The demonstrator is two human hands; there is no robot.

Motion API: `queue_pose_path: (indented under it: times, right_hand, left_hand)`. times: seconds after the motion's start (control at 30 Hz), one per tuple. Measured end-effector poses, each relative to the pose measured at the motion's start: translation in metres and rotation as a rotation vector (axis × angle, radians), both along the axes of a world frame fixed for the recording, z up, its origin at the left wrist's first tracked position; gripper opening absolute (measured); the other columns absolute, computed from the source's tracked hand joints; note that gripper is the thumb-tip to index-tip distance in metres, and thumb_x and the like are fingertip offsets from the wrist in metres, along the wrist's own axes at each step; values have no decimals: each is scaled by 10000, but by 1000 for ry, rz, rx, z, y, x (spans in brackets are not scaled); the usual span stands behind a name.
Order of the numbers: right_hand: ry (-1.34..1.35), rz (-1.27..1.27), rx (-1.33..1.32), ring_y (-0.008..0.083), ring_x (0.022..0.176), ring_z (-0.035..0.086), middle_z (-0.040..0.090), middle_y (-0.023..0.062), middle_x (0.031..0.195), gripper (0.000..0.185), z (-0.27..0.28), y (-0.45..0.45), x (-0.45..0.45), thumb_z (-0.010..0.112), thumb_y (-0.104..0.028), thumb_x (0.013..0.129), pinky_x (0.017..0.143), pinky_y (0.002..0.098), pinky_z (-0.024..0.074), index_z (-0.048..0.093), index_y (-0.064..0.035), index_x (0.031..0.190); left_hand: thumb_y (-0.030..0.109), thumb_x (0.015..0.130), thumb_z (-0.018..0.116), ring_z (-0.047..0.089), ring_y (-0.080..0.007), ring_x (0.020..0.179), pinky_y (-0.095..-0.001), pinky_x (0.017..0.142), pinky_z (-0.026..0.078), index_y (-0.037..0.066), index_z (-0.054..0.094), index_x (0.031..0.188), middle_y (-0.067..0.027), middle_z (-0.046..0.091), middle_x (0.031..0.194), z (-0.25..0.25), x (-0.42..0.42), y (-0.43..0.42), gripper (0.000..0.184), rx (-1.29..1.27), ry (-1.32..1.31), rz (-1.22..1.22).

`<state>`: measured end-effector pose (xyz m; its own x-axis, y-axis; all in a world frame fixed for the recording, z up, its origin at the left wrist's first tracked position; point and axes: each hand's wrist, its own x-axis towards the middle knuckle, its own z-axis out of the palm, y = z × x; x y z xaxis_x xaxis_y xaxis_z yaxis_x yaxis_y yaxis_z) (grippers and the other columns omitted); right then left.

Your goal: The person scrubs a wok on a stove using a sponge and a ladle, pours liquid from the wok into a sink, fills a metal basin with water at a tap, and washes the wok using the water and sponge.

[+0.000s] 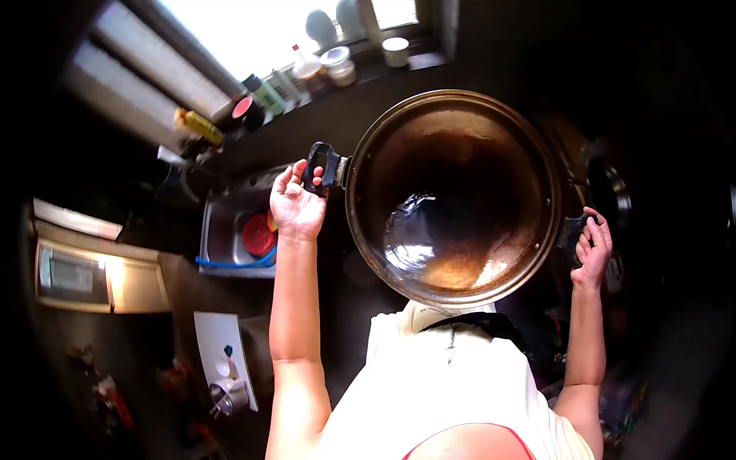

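Observation:
A large, round, browned wok (460, 207) is held up in front of my body, its inside facing me. Bright window light reflects off its lower left inner surface. My left hand (297, 201) grips the black loop handle on the wok's left side, with fingers passing through the loop. On the opposite side, my right hand (593, 249) is closed around the other black handle, which is partly hidden by the fingers. Whether any liquid lies in the wok, I cannot tell.
Left of the wok is a metal sink (222, 230) with a red bowl (259, 234) and a blue hose (234, 265). Bottles and tubs, including a white tub (395, 52), line the windowsill. A white board (211, 333) with a metal pot (228, 395) is at lower left.

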<state>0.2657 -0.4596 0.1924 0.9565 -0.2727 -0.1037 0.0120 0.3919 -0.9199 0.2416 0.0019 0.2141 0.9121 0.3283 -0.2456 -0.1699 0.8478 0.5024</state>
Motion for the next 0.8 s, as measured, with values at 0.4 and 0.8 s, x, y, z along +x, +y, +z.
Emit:
queue_pose_path:
  times: [0.4,0.8]
  right_hand:
    - [50,509,-116,-15,402,228,343,-81,569,181,48,100,45,452,-96,876,336,136,165,536,-23,1019]
    - [253,673,-45,-12,433,257,360,-76,592,136,11,95,66,487,-82,838,353,139,184,552,-29,945]
  left_hand:
    - [200,768,563,497,-219,767,-319,762,417,31,540,844,-111,564,854,-3,-166,28,187,-43,35,556]
    - [243,782,559,480,-215,783,-359,828,377,45,562,882,-143,560,880,26,-212,-7,222,22,115,525]
